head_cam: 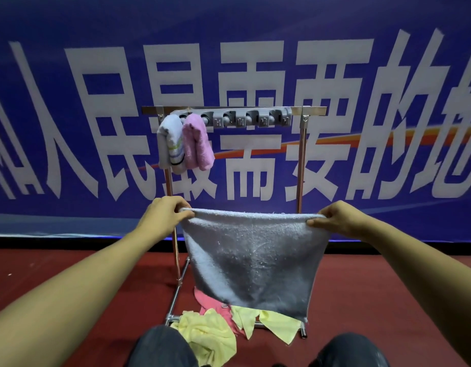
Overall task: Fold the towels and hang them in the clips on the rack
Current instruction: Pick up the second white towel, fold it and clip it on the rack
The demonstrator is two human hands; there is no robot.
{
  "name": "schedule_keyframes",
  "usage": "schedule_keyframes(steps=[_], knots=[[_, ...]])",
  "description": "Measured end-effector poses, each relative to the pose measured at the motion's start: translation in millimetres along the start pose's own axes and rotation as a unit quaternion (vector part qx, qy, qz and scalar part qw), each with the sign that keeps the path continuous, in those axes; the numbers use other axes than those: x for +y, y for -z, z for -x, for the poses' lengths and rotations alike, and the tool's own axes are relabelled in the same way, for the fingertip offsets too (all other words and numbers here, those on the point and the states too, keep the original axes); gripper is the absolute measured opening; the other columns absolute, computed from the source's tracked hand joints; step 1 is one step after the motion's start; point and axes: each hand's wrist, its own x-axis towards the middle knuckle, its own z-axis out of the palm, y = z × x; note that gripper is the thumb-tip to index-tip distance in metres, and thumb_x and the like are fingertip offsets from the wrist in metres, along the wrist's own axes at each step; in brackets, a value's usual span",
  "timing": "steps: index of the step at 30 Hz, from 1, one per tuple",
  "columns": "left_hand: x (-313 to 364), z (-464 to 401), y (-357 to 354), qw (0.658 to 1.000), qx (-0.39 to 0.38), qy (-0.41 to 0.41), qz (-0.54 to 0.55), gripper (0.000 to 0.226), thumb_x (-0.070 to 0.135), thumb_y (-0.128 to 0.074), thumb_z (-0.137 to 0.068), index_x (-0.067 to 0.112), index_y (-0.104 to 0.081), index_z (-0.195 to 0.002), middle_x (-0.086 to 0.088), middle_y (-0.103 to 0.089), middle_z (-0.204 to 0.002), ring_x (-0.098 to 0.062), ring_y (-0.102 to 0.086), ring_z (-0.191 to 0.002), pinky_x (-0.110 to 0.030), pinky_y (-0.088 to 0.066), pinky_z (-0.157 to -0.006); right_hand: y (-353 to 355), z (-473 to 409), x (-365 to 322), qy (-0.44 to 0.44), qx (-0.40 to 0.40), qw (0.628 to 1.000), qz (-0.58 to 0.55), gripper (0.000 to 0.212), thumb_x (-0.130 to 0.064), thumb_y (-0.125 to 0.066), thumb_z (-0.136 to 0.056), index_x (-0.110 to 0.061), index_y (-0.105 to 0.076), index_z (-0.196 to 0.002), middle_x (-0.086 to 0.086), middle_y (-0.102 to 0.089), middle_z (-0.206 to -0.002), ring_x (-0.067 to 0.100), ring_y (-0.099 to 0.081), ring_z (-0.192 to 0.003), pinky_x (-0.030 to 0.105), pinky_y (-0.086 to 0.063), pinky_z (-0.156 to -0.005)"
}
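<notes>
The left hand [164,214] pinches the top-left corner of a grey towel [251,256], thumb and fingers curled over the edge. Above it, near the left end of the rack [302,154], 2 folded towels hang from the clip bar [234,117]: a white striped towel [169,143] and, touching it on the right, a pink towel [196,141]. Both hang with their long axis vertical, folded ends up in the clips. The clips further right on the bar hold nothing.

The grey towel is held up in front of the rack, spread flat and facing the person. Its top edge runs level from left to right between the 2 hands, sagging slightly in the middle, and the cloth hangs straight down to a lower edge near the floor [387,300].

Below it, by the rack's base, loose towels lie crumpled on the floor: a yellow towel [206,336] at the left, a coral towel [210,303] partly behind it, and another yellow towel [276,323] to the right, partly hidden by the grey one.

The right hand [335,218] pinches the top-right corner in the same way.

The floor is dark red carpet. Behind the rack hangs a blue banner [387,35] with large white characters. The person's knees [162,347] in dark trousers show at the bottom.
</notes>
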Motion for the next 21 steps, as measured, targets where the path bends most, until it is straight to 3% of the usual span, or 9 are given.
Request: schedule_keyframes(steps=[3,6,10,15,19,21], knots=[[0,-2,-3,1.0,-0.003,-0.014,-0.004,0.009,0.033,-0.072,-0.092,0.025,-0.068,-0.09,0.005,-0.065,-0.094,-0.018,-0.062,-0.091,-0.034,-0.048,-0.077,0,2,0,0.011,-0.017,1.0,0.006,0.034,-0.045,-0.069,-0.093,-0.013,-0.078,-0.088,0.004,-0.073,-0.086,0.021,-0.066,-0.082,0.026,-0.05,-0.065],[-4,-3,-4,0.999,-0.005,-0.017,0.045,0.012,0.033,-0.069,-0.095,0.023,-0.066,-0.089,0.005,-0.061,-0.099,-0.017,-0.061,-0.094,-0.032,-0.046,-0.079,0,3,2,0.031,-0.001,0.999,-0.007,0.046,-0.053,-0.066,-0.09,-0.009,-0.077,-0.088,0.013,-0.072,-0.097,0.028,-0.067,-0.087,0.04,-0.054,-0.077],[-4,-2,-4,0.969,0.002,0.053,0.242,0.019,0.039,-0.073,-0.092,0.02,-0.072,-0.093,-0.002,-0.076,-0.09,-0.02,-0.071,-0.09,-0.035,-0.057,-0.08,-5,6,7,0.008,0.095,0.983,-0.158,0.035,-0.048,-0.071,-0.091,-0.014,-0.079,-0.096,0.001,-0.077,-0.099,0.017,-0.071,-0.096,0.036,-0.055,-0.086],[2,2,-18,0.915,0.085,0.106,0.38,0.017,0.026,-0.081,-0.086,0.011,-0.076,-0.093,-0.004,-0.077,-0.086,-0.01,-0.07,-0.076,-0.016,-0.055,-0.063,-21,5,12,-0.02,0.177,0.931,-0.318,0.02,-0.034,-0.08,-0.087,-0.015,-0.079,-0.092,0.005,-0.079,-0.096,0.022,-0.075,-0.095,0.039,-0.061,-0.089],[-17,1,-43,0.89,0.073,0.15,0.424,0.011,0.025,-0.077,-0.09,0.016,-0.079,-0.095,-0.004,-0.079,-0.095,-0.019,-0.074,-0.092,-0.036,-0.06,-0.085,-45,3,20,-0.044,0.207,0.907,-0.363,0.017,-0.03,-0.079,-0.09,-0.014,-0.078,-0.091,0.005,-0.078,-0.092,0.02,-0.075,-0.089,0.032,-0.06,-0.077],[-28,2,-60,0.875,0.052,0.169,0.45,0.01,0.021,-0.072,-0.094,0.015,-0.077,-0.099,-0.007,-0.079,-0.101,-0.022,-0.073,-0.098,-0.039,-0.058,-0.089,-61,-3,30,-0.056,0.209,0.901,-0.376,0.016,-0.029,-0.074,-0.094,-0.013,-0.078,-0.092,0.006,-0.077,-0.094,0.019,-0.072,-0.088,0.031,-0.059,-0.075]])
